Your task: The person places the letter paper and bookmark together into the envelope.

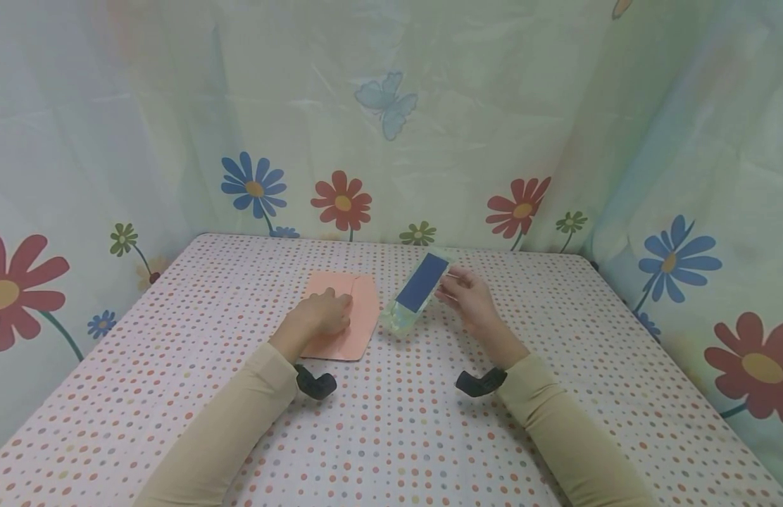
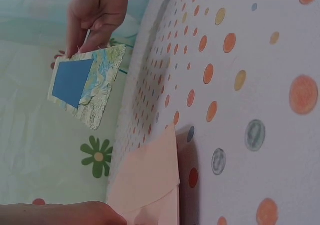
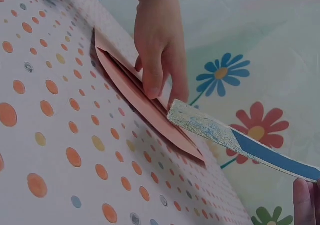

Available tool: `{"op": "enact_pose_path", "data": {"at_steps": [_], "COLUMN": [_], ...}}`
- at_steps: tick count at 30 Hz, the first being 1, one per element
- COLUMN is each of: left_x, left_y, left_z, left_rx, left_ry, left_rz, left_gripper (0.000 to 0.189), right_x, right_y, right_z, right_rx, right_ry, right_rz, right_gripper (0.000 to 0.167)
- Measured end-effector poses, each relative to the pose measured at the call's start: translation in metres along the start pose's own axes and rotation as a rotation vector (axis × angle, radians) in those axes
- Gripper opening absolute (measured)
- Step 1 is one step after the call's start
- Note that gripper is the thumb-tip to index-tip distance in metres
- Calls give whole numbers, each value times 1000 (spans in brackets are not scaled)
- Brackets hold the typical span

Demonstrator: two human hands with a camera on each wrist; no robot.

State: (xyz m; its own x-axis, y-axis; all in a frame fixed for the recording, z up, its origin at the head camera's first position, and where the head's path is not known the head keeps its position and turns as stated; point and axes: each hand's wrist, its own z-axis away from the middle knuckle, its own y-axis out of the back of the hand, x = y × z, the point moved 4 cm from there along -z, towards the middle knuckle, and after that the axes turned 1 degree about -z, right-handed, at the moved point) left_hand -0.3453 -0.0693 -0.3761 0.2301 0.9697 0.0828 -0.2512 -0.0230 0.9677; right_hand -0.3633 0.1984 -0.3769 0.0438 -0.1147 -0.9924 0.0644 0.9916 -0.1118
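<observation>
A thin, pale green patterned card (image 1: 421, 284) with a dark blue rectangle on its face is held tilted above the counter (image 1: 398, 436), just right of a pink envelope (image 1: 365, 310). The right hand (image 1: 470, 299) pinches the card at one edge between thumb and fingers. The envelope lies on the counter, its opening gaping toward the card, and the left hand (image 1: 328, 312) grips it at that opening with bent fingers and thumb. Both wrists carry black mounts (image 1: 481, 382) beside the cuffs of beige sleeves (image 1: 569, 429). The counter has a white covering with coloured dots, and pale sheeting (image 1: 461, 105) printed with large flowers and a blue butterfly (image 1: 387, 104) hangs around it.
</observation>
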Motion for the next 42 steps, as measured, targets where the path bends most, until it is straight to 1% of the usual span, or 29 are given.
{"op": "enact_pose_path", "data": {"at_steps": [4,12,16,20,27,36,42], "left_x": [0,-1,-1,-1,-1,-1,1], "left_y": [-1,-2,-2,-2,-3,-2,1], "left_z": [-1,-2,-2,-2,-1,-1,1], "left_rx": [4,5,6,7,18,27,33], "left_ry": [-2,2,4,1,-6,-21,-29], "left_rz": [-7,-7,-14,-21,-17,-22,-24], "left_gripper": [50,51,50,50,50,48,47], "right_x": [3,7,10,13,16,15,16], "right_y": [-3,-7,-10,-13,-17,-17,-19], "right_z": [0,-1,-2,-1,1,4,3], "right_rx": [-3,-5,-3,-5,-11,-31,-26], "right_ry": [-6,-33,-35,-38,-22,-3,11], "right_rz": [8,16,46,76,132,133,162], "right_gripper": [42,45,43,44,43,45,50]}}
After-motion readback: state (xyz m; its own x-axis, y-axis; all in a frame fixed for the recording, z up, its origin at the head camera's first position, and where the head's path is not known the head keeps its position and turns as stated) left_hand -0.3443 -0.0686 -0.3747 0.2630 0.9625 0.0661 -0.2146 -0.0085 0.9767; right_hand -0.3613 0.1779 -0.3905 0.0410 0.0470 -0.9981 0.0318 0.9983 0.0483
